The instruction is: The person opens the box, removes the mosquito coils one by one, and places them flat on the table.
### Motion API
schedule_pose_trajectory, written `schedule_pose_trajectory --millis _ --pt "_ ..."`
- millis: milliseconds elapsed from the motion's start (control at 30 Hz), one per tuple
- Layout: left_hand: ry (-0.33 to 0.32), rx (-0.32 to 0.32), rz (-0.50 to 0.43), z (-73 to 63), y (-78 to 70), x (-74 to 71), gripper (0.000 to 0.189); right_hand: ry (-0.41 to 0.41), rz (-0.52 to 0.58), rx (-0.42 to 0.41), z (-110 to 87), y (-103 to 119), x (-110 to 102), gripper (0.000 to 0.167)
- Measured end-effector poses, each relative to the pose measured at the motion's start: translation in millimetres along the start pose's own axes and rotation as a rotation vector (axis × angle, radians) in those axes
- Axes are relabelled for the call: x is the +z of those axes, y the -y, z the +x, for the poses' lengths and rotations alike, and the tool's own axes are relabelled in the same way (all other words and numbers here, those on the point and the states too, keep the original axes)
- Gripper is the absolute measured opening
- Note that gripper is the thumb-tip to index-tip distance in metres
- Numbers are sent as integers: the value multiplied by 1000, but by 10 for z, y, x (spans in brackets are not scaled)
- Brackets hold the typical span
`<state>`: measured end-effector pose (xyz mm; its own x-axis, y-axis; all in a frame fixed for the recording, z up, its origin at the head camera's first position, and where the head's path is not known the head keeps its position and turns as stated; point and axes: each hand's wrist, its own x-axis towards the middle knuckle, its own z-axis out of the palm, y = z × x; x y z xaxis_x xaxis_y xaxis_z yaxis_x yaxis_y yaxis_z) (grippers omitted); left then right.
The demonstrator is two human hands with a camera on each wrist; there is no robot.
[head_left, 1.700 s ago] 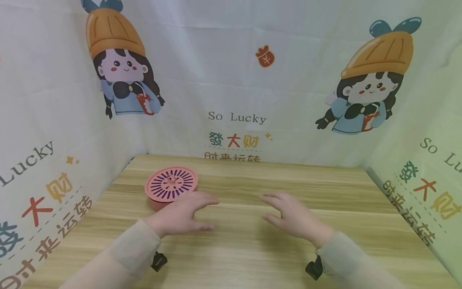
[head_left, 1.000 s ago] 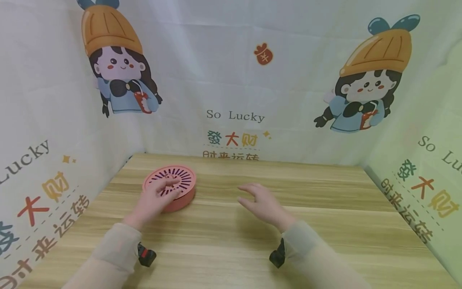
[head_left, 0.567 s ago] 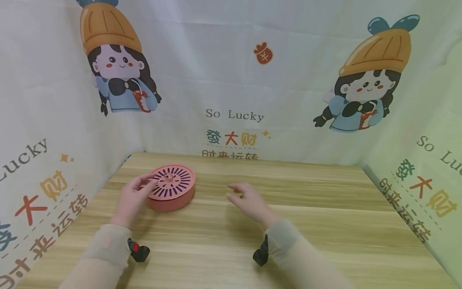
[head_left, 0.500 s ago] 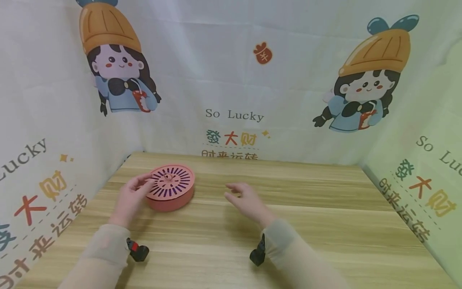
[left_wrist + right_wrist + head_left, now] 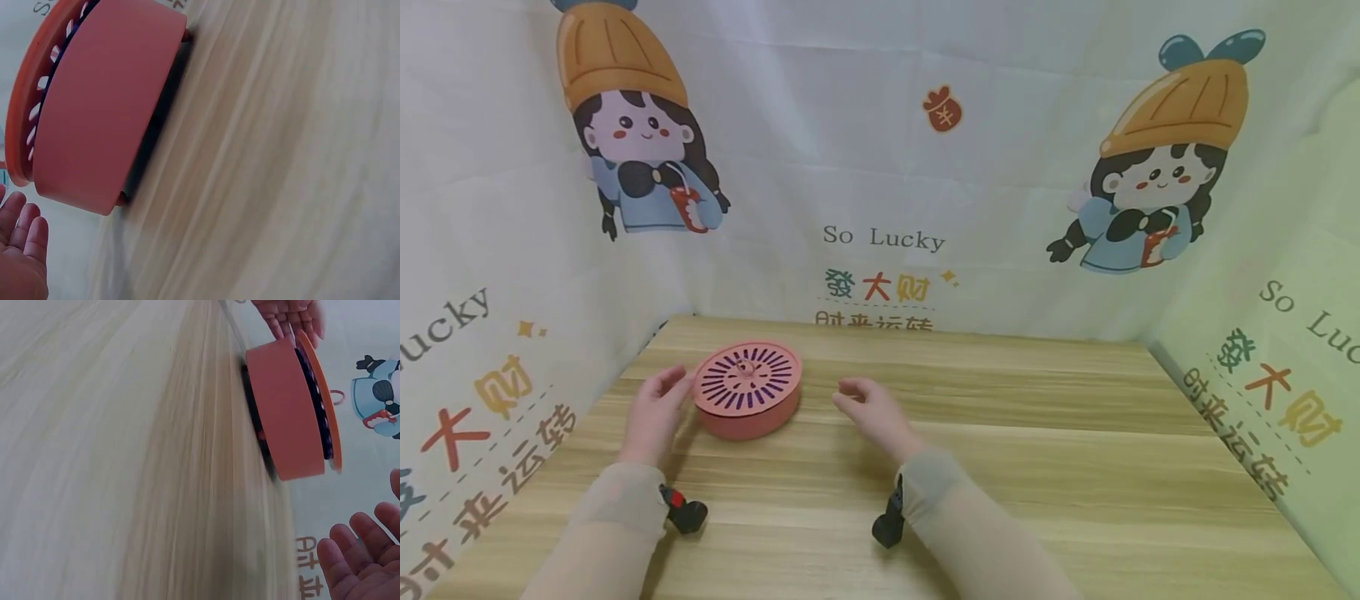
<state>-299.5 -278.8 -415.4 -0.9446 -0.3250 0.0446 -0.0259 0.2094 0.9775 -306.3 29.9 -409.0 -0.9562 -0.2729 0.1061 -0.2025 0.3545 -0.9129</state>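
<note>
A round pink mosquito coil box stands upright at the left of the table, its slotted lid on and a small ring on top. Just left of it is my left hand, fingers loosely bent, fingertips right at the lid's rim in the head view. My right hand hovers to the right of the box, apart from it, with relaxed fingers. Short feet hold the box slightly off the table in the left wrist view. The right wrist view shows the box between both hands, neither gripping it.
The wooden table is enclosed by white printed cloth at the back and both sides. A black wrist camera sits under the left sleeve, another wrist camera under the right.
My left hand has moved left, from in front of and over the box to beside it. My right hand has moved left toward the box. The box stays in place.
</note>
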Motion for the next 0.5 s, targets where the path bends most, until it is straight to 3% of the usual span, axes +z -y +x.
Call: schedule_pose_trajectory --millis 200,500 --pt "10 -49 -18 56 36 14 70 4 67 44 117 -2 181 44" --pt "184 -162 -117 178 129 56 74 2 212 100 168 -12 346 45"
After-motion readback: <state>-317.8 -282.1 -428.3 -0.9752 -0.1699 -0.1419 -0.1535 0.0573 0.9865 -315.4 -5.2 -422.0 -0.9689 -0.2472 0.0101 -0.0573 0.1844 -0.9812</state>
